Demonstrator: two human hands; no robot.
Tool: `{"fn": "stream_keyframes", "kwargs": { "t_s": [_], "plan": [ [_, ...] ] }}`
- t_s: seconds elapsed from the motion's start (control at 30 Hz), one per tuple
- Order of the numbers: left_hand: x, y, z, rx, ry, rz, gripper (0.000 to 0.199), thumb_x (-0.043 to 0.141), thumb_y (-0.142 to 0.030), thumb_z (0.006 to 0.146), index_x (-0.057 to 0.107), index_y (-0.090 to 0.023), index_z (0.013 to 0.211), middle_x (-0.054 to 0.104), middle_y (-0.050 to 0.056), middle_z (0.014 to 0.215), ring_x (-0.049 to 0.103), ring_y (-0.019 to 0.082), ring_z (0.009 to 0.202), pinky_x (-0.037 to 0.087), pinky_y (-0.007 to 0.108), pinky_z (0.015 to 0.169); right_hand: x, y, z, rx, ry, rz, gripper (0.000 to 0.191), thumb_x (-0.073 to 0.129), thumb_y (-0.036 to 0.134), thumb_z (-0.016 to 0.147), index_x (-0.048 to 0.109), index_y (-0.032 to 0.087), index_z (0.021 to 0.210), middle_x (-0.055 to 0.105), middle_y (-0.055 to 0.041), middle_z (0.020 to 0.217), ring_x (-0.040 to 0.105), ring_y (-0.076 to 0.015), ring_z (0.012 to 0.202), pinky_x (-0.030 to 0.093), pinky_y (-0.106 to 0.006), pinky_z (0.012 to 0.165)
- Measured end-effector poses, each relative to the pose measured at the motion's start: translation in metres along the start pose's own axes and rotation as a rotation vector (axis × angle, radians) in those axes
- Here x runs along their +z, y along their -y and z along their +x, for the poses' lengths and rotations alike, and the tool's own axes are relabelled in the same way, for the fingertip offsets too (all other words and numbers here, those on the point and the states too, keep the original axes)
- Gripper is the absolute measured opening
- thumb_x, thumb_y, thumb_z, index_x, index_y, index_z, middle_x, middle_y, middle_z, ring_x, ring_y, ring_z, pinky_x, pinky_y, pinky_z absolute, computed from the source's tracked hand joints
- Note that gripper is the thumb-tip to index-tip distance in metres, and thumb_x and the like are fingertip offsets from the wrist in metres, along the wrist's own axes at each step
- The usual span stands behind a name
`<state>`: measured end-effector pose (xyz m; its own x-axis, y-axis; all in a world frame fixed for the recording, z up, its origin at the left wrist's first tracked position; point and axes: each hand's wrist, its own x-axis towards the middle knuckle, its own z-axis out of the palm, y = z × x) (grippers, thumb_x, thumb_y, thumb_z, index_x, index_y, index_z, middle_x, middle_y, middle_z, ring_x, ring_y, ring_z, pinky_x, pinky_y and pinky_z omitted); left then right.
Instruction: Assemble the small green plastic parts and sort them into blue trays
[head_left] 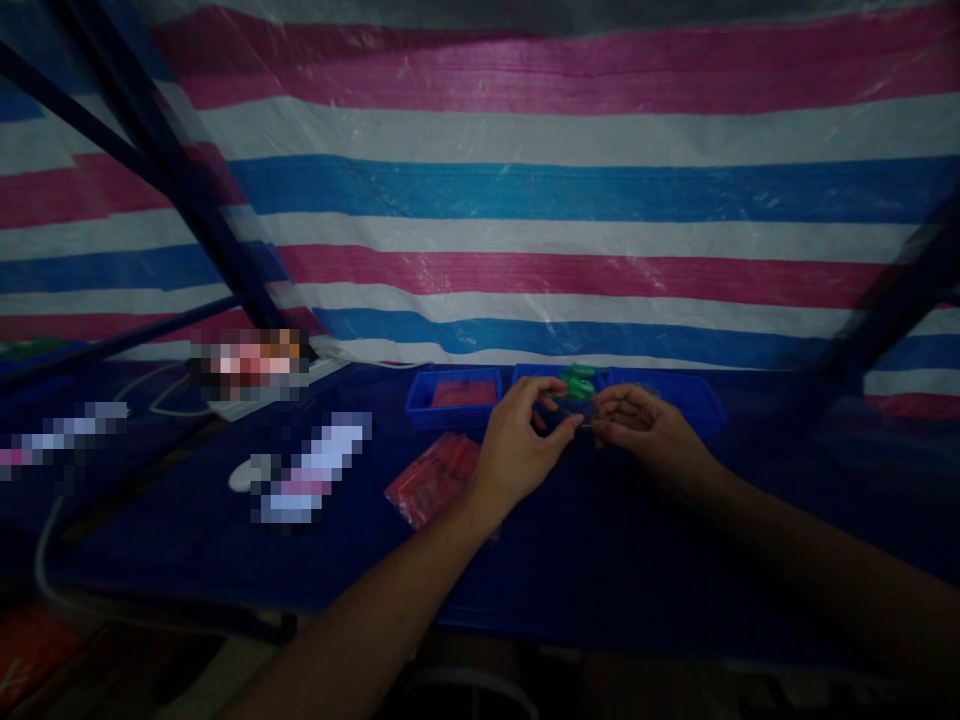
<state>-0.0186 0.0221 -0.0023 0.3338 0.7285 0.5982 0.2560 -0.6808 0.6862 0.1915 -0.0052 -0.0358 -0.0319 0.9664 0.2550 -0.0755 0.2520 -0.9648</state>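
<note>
My left hand (517, 436) and my right hand (651, 436) are close together over the blue table, in front of the bins. The fingers of both are curled in a pinch. Between the fingertips is something small and thin, too dark to make out. Just behind my hands, green wrapped pieces (579, 380) lie at the middle blue bin (523, 374). Beside my left wrist lies a stack of red plastic packets (435, 478) with dark print.
A left blue bin (415, 402) holds a red packet (465, 393); a right blue bin (701, 400) is partly behind my right hand. Further left are a white oval object (251, 473), a blurred-out strip (319, 470) and cables. A striped sheet (570, 190) hangs behind, between dark frame posts.
</note>
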Motion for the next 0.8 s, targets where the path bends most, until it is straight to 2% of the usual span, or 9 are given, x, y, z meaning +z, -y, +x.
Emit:
{"fn": "stream_keyframes", "kwargs": {
  "t_s": [0.1,0.2,0.33,0.4,0.5,0.6,0.7,0.8],
  "plan": [
    [-0.001,-0.001,-0.001,0.055,0.002,0.026,0.014,0.071,-0.028,0.093,0.074,-0.02,0.104,0.072,0.008,0.107,0.067,0.018,0.089,0.053,0.029,0.071,-0.002,-0.001,0.001,-0.054,-0.076,-0.025,0.032,0.084,0.026,0.081,0.064,0.025,0.106,0.066,0.0031,0.087,0.065,-0.0116,0.07,0.053,-0.027,0.069],
    [0.0,-0.003,-0.004,0.036,0.139,-0.035,0.022,0.066,-0.036,0.097,0.077,-0.021,0.108,0.075,0.007,0.104,0.069,0.017,0.085,0.055,0.029,0.07,-0.003,-0.001,0.001,-0.082,-0.112,-0.037,0.035,0.085,0.027,0.08,0.062,0.026,0.106,0.064,0.0034,0.085,0.063,-0.0117,0.069,0.054,-0.028,0.068],
    [0.003,-0.001,-0.006,0.001,0.248,-0.079,0.037,0.07,-0.045,0.094,0.074,-0.021,0.122,0.075,0.009,0.115,0.072,0.019,0.092,0.058,0.031,0.076,-0.001,0.002,-0.001,-0.075,-0.041,-0.073,0.042,0.088,0.03,0.077,0.064,0.025,0.11,0.07,-0.0023,0.098,0.071,-0.0177,0.088,0.059,-0.033,0.082],
    [0.004,0.003,-0.005,-0.025,0.237,-0.096,0.035,0.071,-0.042,0.093,0.074,-0.02,0.121,0.076,0.009,0.115,0.073,0.02,0.095,0.059,0.031,0.078,0.002,0.004,-0.003,-0.077,-0.01,-0.093,0.043,0.088,0.032,0.077,0.065,0.025,0.113,0.073,-0.0052,0.105,0.072,-0.021,0.098,0.06,-0.037,0.088],
    [0.005,0.01,-0.003,-0.11,0.165,-0.138,0.025,0.07,-0.032,0.094,0.076,-0.019,0.114,0.078,0.008,0.108,0.074,0.02,0.093,0.059,0.032,0.082,0.004,0.008,-0.004,-0.08,0.008,-0.14,0.041,0.086,0.037,0.081,0.066,0.024,0.114,0.075,-0.0083,0.109,0.073,-0.0247,0.1,0.062,-0.04,0.083],
    [0.005,0.013,-0.001,-0.188,0.114,-0.204,0.02,0.071,-0.028,0.092,0.075,-0.017,0.108,0.079,0.008,0.102,0.075,0.02,0.091,0.06,0.033,0.083,0.003,0.013,-0.005,-0.157,-0.081,-0.286,0.031,0.083,0.04,0.084,0.071,0.024,0.108,0.074,-0.0091,0.108,0.072,-0.0262,0.099,0.062,-0.042,0.081],
    [0.004,0.012,-0.001,-0.192,0.133,-0.227,0.02,0.07,-0.029,0.093,0.074,-0.017,0.109,0.079,0.009,0.103,0.075,0.02,0.092,0.06,0.034,0.085,0.0,0.017,-0.005,-0.301,-0.146,-0.452,0.018,0.078,0.041,0.089,0.077,0.028,0.101,0.07,-0.009,0.124,0.067,-0.0292,0.117,0.057,-0.048,0.098],
    [0.002,0.008,0.0,-0.185,0.169,-0.193,0.022,0.068,-0.03,0.095,0.074,-0.017,0.111,0.079,0.009,0.103,0.075,0.02,0.091,0.06,0.035,0.084,0.0,0.019,-0.006,-0.336,-0.057,-0.488,0.014,0.072,0.041,0.093,0.08,0.032,0.099,0.07,-0.0059,0.13,0.063,-0.0303,0.126,0.051,-0.053,0.108]
  ]
}}
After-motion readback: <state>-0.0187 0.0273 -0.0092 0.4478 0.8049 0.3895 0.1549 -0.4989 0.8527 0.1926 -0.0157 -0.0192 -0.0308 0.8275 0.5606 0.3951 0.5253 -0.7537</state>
